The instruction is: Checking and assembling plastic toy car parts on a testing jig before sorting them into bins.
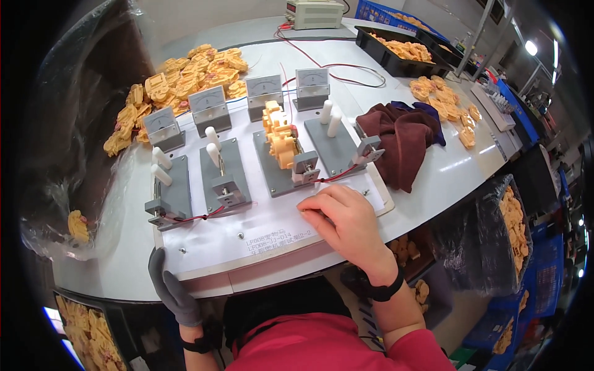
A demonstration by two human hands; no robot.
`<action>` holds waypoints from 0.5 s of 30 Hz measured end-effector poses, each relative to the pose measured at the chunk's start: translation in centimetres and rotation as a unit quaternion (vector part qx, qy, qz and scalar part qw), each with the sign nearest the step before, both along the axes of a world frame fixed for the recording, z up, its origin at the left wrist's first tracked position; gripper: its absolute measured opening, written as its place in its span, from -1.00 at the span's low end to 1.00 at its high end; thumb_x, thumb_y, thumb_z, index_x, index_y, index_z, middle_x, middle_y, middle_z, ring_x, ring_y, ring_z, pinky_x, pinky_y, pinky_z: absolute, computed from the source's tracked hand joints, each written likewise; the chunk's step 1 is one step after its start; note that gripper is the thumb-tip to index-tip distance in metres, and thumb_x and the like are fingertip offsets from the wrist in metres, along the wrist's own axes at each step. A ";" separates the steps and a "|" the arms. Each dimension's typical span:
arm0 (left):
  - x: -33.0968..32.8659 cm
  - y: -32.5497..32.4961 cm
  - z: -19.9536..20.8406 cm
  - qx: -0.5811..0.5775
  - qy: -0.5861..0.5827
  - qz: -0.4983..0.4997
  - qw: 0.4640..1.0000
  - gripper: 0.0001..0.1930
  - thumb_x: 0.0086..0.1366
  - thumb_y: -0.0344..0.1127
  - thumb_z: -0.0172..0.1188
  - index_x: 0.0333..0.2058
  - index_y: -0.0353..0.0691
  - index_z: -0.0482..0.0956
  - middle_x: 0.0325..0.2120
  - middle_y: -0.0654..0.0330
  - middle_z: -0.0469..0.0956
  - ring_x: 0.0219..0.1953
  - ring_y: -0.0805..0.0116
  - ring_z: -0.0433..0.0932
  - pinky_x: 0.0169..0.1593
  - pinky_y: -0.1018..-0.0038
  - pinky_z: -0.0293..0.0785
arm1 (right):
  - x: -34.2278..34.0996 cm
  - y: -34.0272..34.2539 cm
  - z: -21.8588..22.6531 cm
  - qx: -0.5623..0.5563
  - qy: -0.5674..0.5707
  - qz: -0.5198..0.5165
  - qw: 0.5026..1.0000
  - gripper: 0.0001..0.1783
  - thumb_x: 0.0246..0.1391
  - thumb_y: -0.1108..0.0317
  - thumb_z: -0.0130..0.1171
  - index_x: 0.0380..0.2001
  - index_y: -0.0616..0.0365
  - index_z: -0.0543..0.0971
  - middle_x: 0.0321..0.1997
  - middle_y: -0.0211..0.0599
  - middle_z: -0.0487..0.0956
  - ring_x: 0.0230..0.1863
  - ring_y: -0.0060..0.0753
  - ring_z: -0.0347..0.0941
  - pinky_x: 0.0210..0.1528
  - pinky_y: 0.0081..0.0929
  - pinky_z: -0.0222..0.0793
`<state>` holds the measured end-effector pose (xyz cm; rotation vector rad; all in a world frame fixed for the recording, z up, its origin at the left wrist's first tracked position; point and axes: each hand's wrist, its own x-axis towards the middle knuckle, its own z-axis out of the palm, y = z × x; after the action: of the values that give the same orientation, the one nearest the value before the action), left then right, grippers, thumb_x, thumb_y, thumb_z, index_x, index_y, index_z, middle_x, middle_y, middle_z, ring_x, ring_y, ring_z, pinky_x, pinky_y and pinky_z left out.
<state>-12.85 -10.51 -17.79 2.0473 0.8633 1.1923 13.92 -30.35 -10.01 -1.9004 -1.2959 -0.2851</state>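
Of the four grey stands on the white board (pixel 210 253), only the third from the left carries anything: a yellow part (pixel 281 139) sits upright on it, right behind the small metal block (pixel 304 168) at the stand's front end. The first stand (pixel 179 188), the second stand (pixel 235 162) and the fourth stand (pixel 328 148) show just their white pegs, so by the look of it one place is filled and three are bare. Plenty of like parts lie about — a big heap (pixel 198 71) at the left rear, a looser scatter (pixel 439 99) at the right, more in the black tray (pixel 390 65) — but which are dealt with and which are waiting, the view does not tell. Nor can the needles of the meters (pixel 263 89) be read well enough to judge.

The bare right hand (pixel 348 224) is over the board's front, near the filled stand but apart from the yellow part. Its thumb and forefinger are drawn nearly together, the other fingers curled in; whether something tiny sits between the tips cannot be told. The gloved left hand (pixel 173 290) rests at the board's front left corner, fingers fairly straight and somewhat parted — touching the edge, it seems, with nothing visible in its hold.
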 end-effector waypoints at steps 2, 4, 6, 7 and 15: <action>-0.1 0.1 -0.1 0.002 0.004 -0.018 1.000 -0.54 0.45 -0.22 -0.29 0.14 -0.43 0.32 0.14 -0.02 0.36 0.21 0.14 0.29 0.31 0.30 0.09 | 0.0 0.0 0.0 -0.001 0.002 0.003 1.000 -0.92 0.00 0.36 0.27 -0.40 0.05 0.59 -0.43 -0.39 0.49 -0.34 -0.26 0.46 -0.29 -0.35 0.35; -0.1 0.1 -0.1 0.001 0.004 -0.019 1.000 -0.54 0.45 -0.22 -0.29 0.14 -0.44 0.32 0.14 -0.02 0.36 0.22 0.14 0.28 0.31 0.30 0.09 | 0.0 0.0 0.1 -0.003 0.004 0.004 1.000 -0.92 0.00 0.36 0.27 -0.40 0.05 0.59 -0.44 -0.39 0.49 -0.34 -0.26 0.46 -0.29 -0.35 0.35; -0.1 0.1 -0.1 0.000 0.003 -0.021 1.000 -0.54 0.45 -0.22 -0.29 0.14 -0.44 0.32 0.14 -0.02 0.36 0.22 0.14 0.28 0.31 0.30 0.09 | -0.1 0.1 0.1 -0.009 0.010 0.001 1.000 -0.92 0.00 0.36 0.27 -0.40 0.05 0.59 -0.44 -0.39 0.50 -0.34 -0.26 0.46 -0.29 -0.35 0.35; -0.2 0.0 -0.1 -0.003 0.001 -0.021 1.000 -0.54 0.45 -0.22 -0.29 0.14 -0.44 0.32 0.14 -0.02 0.36 0.22 0.14 0.28 0.31 0.30 0.09 | -0.1 0.1 0.1 -0.010 0.011 0.003 1.000 -0.92 0.00 0.36 0.27 -0.40 0.05 0.59 -0.44 -0.39 0.50 -0.34 -0.26 0.46 -0.29 -0.35 0.35; 0.3 -0.3 0.5 -0.002 -0.005 -0.004 1.000 -0.57 0.39 -0.25 -0.23 0.08 -0.44 0.36 0.08 -0.07 0.38 0.15 0.08 0.34 0.25 0.26 0.17 | -0.1 0.1 0.3 -0.016 0.015 0.011 1.000 -0.89 -0.04 0.48 0.28 -0.37 0.16 0.61 -0.44 -0.31 0.52 -0.42 -0.27 0.45 -0.38 -0.41 0.36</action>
<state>-12.56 -10.78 -17.32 2.0370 0.8527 1.1949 13.81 -30.28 -9.73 -1.9087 -1.3070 -0.2244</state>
